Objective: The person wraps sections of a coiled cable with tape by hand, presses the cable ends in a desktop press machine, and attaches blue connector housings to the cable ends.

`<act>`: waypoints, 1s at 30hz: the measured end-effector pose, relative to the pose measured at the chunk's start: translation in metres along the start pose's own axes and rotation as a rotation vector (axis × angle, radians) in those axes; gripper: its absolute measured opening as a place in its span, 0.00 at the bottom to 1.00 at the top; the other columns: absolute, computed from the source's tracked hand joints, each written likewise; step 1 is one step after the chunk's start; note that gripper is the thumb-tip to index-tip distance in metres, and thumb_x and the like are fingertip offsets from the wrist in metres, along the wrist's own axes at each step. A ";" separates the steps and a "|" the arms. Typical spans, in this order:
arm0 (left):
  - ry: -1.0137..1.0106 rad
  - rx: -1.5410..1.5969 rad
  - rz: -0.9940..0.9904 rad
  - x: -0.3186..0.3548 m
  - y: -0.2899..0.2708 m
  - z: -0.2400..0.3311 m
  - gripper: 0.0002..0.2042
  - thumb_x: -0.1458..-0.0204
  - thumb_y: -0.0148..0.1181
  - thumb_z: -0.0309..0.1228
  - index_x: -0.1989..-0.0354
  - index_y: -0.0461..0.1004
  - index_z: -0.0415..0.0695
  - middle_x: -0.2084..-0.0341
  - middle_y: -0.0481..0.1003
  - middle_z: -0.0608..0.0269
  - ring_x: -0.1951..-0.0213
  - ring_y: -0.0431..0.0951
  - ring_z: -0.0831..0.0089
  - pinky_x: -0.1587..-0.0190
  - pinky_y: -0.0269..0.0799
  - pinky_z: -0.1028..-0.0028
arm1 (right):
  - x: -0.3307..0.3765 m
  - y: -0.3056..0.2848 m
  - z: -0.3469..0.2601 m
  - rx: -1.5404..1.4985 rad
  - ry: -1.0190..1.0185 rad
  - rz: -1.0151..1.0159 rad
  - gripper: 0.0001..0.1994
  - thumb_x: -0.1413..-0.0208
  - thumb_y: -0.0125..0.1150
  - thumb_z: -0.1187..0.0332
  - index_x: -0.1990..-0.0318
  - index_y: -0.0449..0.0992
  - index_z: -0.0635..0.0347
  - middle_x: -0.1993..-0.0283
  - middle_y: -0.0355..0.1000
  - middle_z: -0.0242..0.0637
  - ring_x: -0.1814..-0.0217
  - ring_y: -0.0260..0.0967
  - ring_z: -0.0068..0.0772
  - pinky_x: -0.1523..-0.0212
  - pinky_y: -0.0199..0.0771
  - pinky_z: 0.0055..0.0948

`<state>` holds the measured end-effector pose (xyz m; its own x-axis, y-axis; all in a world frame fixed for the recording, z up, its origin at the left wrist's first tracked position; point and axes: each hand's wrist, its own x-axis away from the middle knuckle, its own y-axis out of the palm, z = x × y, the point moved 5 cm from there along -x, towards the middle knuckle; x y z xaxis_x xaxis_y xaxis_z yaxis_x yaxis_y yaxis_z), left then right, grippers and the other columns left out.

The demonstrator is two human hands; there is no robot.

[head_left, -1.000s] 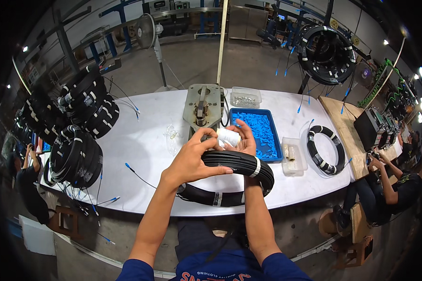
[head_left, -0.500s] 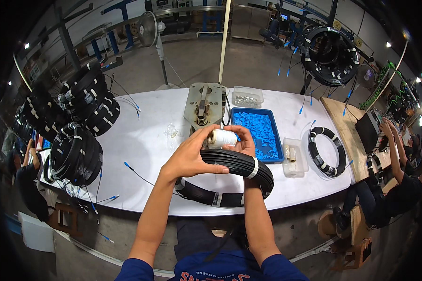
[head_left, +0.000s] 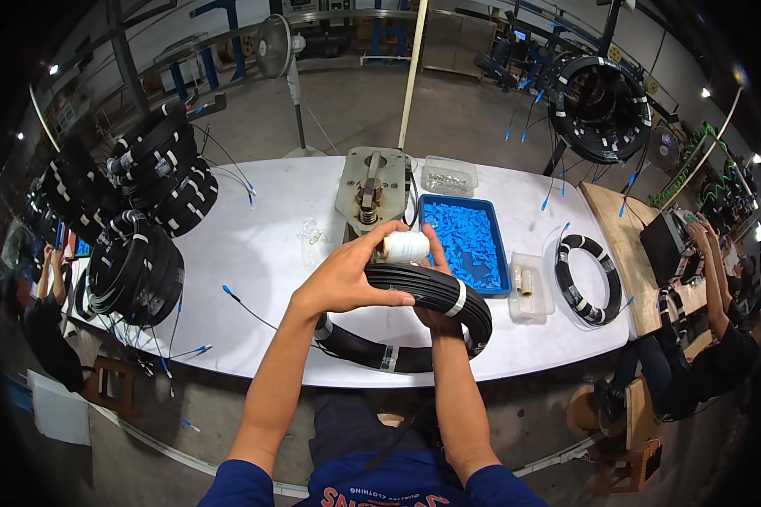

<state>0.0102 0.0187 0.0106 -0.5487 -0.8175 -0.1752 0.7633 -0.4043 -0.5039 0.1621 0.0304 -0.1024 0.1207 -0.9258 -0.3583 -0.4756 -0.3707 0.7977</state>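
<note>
A coil of black cable (head_left: 435,291) with white bands is lifted off the white table (head_left: 254,245), tilted toward me. My right hand (head_left: 435,314) grips the coil from underneath near its upper edge. My left hand (head_left: 347,275) rests on top of the coil and pinches a small white roll of tape (head_left: 404,246) just above it. The lower half of the coil (head_left: 372,355) hangs near the table's front edge.
A blue tray of small blue parts (head_left: 465,241), a grey metal fixture (head_left: 370,190) and two clear boxes (head_left: 528,283) lie behind the coil. Another banded coil (head_left: 588,279) sits at right, stacked coils (head_left: 135,270) at left. Seated people work at both sides.
The white tape roll has shifted from beside the coil's right top to above its middle, now pinched in my left hand. The coil has tilted slightly.
</note>
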 end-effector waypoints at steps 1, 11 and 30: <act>0.018 0.005 0.020 0.003 -0.002 -0.001 0.48 0.69 0.80 0.42 0.36 0.61 0.45 0.46 0.72 0.50 0.42 0.71 0.57 0.39 0.64 0.64 | 0.006 0.012 0.000 0.534 0.101 0.025 0.37 0.48 0.68 0.70 0.31 0.57 0.59 0.37 0.66 0.48 0.38 0.67 0.40 0.41 0.72 0.36; 0.136 -0.086 0.078 0.013 -0.003 0.000 0.47 0.65 0.77 0.49 0.35 0.59 0.47 0.45 0.70 0.45 0.43 0.71 0.50 0.41 0.66 0.61 | 0.024 0.140 -0.091 1.325 0.192 -0.593 0.14 0.48 0.68 0.68 0.54 0.78 0.63 0.64 0.78 0.38 0.62 0.77 0.32 0.61 0.76 0.29; 0.139 -0.255 0.127 -0.004 0.006 -0.012 0.46 0.60 0.74 0.52 0.36 0.60 0.37 0.68 0.80 0.43 0.61 0.82 0.49 0.56 0.75 0.62 | -0.050 0.122 -0.102 1.387 0.132 -0.083 0.23 0.47 0.70 0.58 0.51 0.69 0.62 0.62 0.72 0.35 0.61 0.68 0.22 0.63 0.69 0.24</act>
<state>0.0132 0.0246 -0.0017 -0.5093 -0.7837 -0.3555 0.7281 -0.1722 -0.6635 0.1867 0.0241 0.0623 0.2344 -0.9337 -0.2705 -0.9185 -0.1216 -0.3762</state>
